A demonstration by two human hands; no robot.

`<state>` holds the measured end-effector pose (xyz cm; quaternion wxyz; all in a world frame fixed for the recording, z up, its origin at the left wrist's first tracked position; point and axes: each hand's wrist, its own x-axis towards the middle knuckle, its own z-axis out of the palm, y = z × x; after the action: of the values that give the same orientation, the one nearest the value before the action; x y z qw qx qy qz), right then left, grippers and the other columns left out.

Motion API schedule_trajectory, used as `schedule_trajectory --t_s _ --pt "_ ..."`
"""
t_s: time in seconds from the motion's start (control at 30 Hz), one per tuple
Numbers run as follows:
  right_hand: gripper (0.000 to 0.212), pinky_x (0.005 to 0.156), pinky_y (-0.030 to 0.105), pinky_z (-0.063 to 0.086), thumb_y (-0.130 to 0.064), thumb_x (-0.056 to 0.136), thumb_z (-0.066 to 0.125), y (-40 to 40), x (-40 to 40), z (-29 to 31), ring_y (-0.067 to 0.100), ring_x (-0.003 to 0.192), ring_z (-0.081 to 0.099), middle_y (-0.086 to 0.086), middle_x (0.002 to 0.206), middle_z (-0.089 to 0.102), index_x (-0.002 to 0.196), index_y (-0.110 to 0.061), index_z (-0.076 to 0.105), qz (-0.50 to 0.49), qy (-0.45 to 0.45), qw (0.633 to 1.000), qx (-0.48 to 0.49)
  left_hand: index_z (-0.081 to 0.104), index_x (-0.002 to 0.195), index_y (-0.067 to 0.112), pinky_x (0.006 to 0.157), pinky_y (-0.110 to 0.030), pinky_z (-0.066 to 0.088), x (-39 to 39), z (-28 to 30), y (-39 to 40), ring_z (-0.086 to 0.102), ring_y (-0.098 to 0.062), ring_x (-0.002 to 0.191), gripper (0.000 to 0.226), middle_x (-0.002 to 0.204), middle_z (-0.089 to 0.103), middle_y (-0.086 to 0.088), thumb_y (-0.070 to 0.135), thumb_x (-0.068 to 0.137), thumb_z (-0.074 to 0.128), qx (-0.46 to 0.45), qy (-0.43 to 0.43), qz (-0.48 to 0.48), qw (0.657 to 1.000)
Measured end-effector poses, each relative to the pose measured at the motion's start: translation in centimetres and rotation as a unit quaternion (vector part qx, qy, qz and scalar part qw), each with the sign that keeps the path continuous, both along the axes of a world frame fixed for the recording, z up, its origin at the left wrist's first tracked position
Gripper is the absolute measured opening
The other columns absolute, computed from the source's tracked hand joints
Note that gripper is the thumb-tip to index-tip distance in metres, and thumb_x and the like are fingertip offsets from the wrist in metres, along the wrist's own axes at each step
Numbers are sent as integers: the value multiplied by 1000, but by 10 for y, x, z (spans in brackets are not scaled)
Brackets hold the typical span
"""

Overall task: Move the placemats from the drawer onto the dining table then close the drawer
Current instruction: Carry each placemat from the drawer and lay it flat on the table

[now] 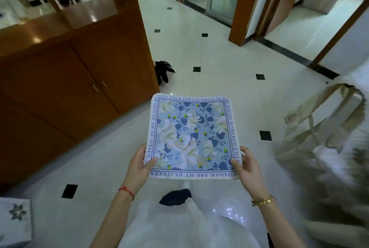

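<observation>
A square placemat (190,136) with a blue and cream flower print and a lettered white border is held flat and level over the floor in front of me. My left hand (139,165) grips its near left corner, thumb on top. My right hand (246,165) grips its near right corner the same way. No drawer and no dining table are in view.
A brown wooden cabinet (65,72) with closed doors stands at the left. A black object (162,72) lies on the tiled floor (229,80) by its corner. Something pale and blurred (323,132) fills the right side. Wooden door frames (239,18) stand ahead.
</observation>
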<state>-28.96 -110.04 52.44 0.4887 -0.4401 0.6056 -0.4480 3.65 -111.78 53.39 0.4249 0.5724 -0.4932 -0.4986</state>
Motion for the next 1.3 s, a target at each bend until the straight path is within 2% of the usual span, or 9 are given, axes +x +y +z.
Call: schedule_trajectory --t_s 0.13,0.3,0.37,0.5,0.63,0.8,1.03,1.2,1.3 --pt "34 76 40 60 -5 93 57 -70 -15 3 25 91 72 9 106 72 124 -17 48 -61 -7 998 -2 51 128 17 100 -36 47 -17 6 -113 59 -20 118 46 126 63 -2 17 83 62 -10 -1 -65 998" --pt "34 75 39 60 -5 94 57 -133 -45 4 23 89 72 10 106 71 124 -16 48 -147 -9 989 4 51 128 17 101 -36 47 -63 9 -230 60 -14 116 47 124 65 4 15 83 61 9 -5 -148 989" --pt "34 77 42 60 -4 94 56 -156 -62 -2 24 90 72 10 107 71 125 -15 48 -176 -12 984 6 51 128 17 101 -33 46 -87 6 -270 60 -13 117 47 124 64 5 16 82 61 17 -5 -178 984" --pt "32 80 47 58 -3 94 56 -204 -105 -11 28 96 70 11 109 71 124 -12 48 -215 -15 976 -5 54 121 27 94 -25 48 -143 -4 -346 61 -13 113 46 120 66 4 34 78 68 13 -4 -223 975" --pt "34 81 43 58 1 93 56 -261 -161 -8 24 95 71 8 106 71 121 -18 51 -255 -11 967 -5 55 115 32 87 -20 50 -217 -4 -419 64 -8 106 37 113 69 12 24 81 65 4 -2 -255 967" --pt "33 86 45 56 1 92 57 -342 -255 7 24 99 69 10 110 70 121 -13 51 -293 -4 956 -9 55 117 37 92 -28 52 -321 10 -515 63 -11 109 38 116 68 13 21 83 65 -3 1 -290 957" --pt "33 83 35 57 0 93 55 -435 -356 22 22 100 68 9 111 68 117 -23 51 -343 -23 939 -24 56 116 36 91 -38 53 -445 24 -632 65 -14 106 36 114 69 6 25 82 64 -9 -4 -328 945" --pt "29 83 40 58 -2 94 56 -489 -422 10 26 100 68 13 111 68 116 -21 52 -379 -28 925 -21 55 118 37 92 -36 52 -529 18 -705 64 -12 107 37 116 67 11 24 84 62 -12 -6 -369 929" --pt "28 80 35 59 -3 93 56 -528 -465 0 21 96 69 11 108 69 115 -21 52 -411 -32 911 -21 55 120 33 94 -36 52 -586 11 -754 64 -11 108 38 115 67 14 23 84 62 -10 -9 -394 919"
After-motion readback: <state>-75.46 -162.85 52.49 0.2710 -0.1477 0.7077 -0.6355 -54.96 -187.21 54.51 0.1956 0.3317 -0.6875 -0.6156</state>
